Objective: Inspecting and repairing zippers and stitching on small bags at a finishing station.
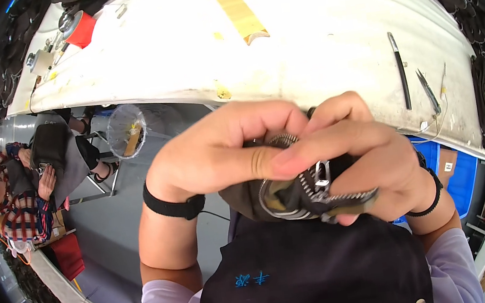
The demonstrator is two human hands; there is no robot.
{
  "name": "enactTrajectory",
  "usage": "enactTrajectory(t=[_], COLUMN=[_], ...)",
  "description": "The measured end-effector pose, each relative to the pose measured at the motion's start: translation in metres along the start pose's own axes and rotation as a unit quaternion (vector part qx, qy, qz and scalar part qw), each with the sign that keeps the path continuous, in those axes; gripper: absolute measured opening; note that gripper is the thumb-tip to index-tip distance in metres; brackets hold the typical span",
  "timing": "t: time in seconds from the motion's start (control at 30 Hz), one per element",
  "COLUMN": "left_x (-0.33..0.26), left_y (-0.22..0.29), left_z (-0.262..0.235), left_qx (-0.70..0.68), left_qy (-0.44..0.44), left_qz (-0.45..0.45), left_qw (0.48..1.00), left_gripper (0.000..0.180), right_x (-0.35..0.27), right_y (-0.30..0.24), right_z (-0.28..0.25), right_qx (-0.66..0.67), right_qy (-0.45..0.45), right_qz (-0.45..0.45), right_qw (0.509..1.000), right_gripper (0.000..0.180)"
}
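A small camouflage pouch [249,202] with metal-toothed zippers is held up in front of my dark apron, above the near edge of the white table. My left hand [224,147] closes on its left side, thumb pressed across the top. My right hand [370,157] grips the right side, fingers bent around the open zipper edge. A silver zipper slider [321,183] shows between the right fingers. Both thumbs meet near the middle and cover part of the pouch. The inside of the pouch is mostly hidden.
On the white table [313,40] lie a yellowish strip [235,10], a black pen-like tool [400,71], pointed snips [429,92] and a red container [80,30]. A clear waste bin [126,131] stands left; a blue crate [467,178] right. A co-worker [19,203] handles a dark bag.
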State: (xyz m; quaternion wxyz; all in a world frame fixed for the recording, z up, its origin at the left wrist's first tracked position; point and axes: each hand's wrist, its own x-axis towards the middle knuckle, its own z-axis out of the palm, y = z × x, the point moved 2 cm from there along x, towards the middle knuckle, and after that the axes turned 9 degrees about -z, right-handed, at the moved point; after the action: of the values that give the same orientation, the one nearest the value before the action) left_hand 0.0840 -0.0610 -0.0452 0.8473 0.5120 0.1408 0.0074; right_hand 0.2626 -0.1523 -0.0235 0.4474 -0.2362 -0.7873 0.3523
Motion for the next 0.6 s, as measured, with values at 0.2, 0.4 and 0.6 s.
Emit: enactTrajectory(t=[0.2,0.4,0.6], left_x=[0.010,-0.023,-0.020], left_y=[-0.009,0.004,0.011], left_z=[-0.008,0.028,0.040], left_qx=[0.170,0.518,0.485], left_qy=[0.262,0.426,0.438], left_qz=[0.216,0.314,0.273], left_qw=[0.925,0.672,0.706], left_gripper=[0.048,0.030,0.022], right_x=[-0.011,-0.017,-0.012], right_y=[0.016,0.028,0.029], right_z=[0.012,0.013,0.016], right_qx=[0.168,0.217,0.078], right_qy=[0.223,0.246,0.211], right_qz=[0.067,0.057,0.059], right_qw=[0.958,0.943,0.972], right_gripper=[0.022,0.015,0.015])
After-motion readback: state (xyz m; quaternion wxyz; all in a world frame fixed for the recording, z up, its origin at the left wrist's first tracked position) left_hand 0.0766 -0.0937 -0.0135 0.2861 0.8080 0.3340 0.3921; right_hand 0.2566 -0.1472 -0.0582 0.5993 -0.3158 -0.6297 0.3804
